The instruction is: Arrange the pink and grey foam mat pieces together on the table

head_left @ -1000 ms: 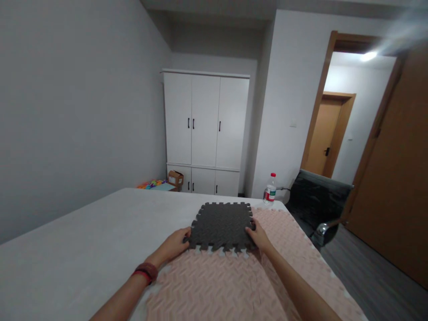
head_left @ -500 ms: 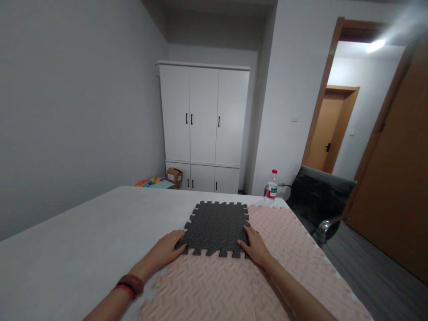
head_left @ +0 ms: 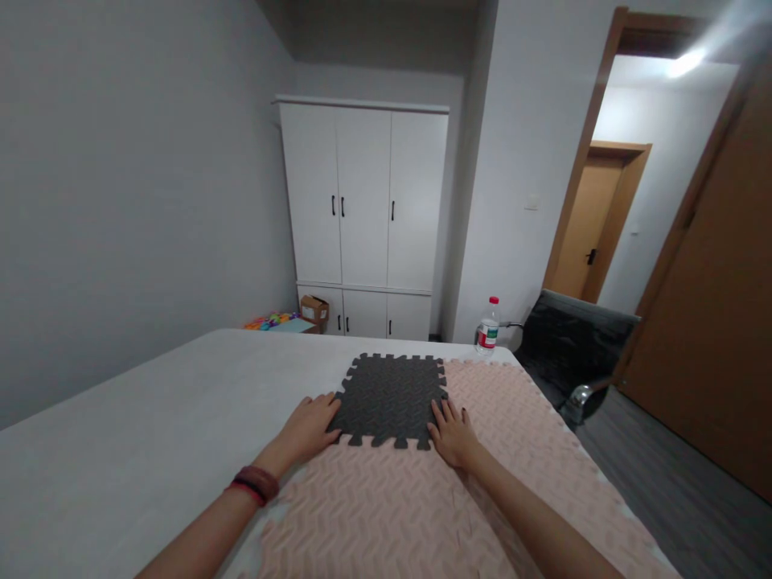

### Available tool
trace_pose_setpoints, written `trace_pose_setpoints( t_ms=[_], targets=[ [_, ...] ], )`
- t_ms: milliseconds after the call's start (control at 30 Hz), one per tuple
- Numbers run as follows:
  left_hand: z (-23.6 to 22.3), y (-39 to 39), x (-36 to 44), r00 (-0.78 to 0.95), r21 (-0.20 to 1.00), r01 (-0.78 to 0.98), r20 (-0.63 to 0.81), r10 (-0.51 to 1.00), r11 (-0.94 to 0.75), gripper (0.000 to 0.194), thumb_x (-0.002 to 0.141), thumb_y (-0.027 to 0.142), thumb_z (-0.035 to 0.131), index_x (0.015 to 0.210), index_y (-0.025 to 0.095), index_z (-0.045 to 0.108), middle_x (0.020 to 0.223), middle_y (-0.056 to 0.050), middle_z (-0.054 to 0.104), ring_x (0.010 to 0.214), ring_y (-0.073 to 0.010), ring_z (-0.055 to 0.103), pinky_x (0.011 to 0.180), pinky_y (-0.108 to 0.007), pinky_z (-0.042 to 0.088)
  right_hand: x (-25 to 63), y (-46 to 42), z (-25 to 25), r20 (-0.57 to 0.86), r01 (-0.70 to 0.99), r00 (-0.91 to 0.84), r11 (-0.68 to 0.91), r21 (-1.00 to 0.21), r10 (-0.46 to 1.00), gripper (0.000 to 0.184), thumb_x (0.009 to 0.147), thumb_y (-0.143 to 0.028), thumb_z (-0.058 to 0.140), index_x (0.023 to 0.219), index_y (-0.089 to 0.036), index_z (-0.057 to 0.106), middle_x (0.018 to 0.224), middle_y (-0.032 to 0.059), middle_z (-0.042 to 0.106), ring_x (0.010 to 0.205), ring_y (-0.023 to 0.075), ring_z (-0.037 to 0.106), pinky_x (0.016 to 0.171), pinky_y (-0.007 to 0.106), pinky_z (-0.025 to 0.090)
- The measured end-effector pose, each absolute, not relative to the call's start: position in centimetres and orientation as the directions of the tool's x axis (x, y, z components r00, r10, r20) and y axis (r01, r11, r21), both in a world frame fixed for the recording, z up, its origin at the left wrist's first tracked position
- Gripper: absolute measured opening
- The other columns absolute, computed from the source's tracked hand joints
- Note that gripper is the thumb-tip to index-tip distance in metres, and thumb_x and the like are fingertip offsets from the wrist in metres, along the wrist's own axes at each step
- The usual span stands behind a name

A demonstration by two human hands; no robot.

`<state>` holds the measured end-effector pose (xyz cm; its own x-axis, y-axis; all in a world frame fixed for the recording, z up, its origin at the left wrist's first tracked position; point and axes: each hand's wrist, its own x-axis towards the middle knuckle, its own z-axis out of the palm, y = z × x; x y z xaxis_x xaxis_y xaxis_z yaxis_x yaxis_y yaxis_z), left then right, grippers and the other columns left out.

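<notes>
A dark grey foam mat tile (head_left: 391,398) lies flat on a big white bed (head_left: 150,418). It has bumpy puzzle edges all the way round. Its right side and its near side fit against pink foam mat tiles (head_left: 410,507) that cover the near and right part of the bed. The left hand (head_left: 309,424) lies flat and open, palm down, at the near left corner of the grey tile, with the fingertips touching its edge. It holds nothing. A dark red band (head_left: 256,484) sits on the left wrist. The right hand (head_left: 451,430) also lies flat and open with the fingers spread out. It presses on the spot where the near right corner of the grey tile meets the pink tiles. It holds nothing too. A plastic water bottle (head_left: 487,327) with a red cap stands just past the far right corner of the bed. A black chair (head_left: 570,346) stands next to the bed on the right. A tall white wardrobe (head_left: 363,217) stands against the far wall. A small cardboard box (head_left: 314,309) and some bright toys (head_left: 268,322) sit on the floor near it. A brown door (head_left: 717,305) stands open on the right.
</notes>
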<state>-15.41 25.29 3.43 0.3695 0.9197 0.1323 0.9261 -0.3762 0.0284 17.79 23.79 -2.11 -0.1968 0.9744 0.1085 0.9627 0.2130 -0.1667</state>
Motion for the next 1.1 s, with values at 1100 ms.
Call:
trace_pose_setpoints(
  t_ms=[1100],
  targets=[
    [3.9,35.8,4.7,0.529,0.229,0.794,0.199,0.825,-0.564,0.047,0.087,0.041,0.046,0.13,0.022,0.039,0.14,-0.009,0.035,0.125,-0.0259,0.037,0.104,-0.053,0.028,40.8,21.0,-2.7,0.099,0.972,0.085,-0.061,-0.228,0.991,0.066,0.087,-0.053,0.02,0.14,-0.016,0.026,0.148,0.0097,0.022,0.136,0.0232,0.016,0.107,0.048,0.017]
  ],
)
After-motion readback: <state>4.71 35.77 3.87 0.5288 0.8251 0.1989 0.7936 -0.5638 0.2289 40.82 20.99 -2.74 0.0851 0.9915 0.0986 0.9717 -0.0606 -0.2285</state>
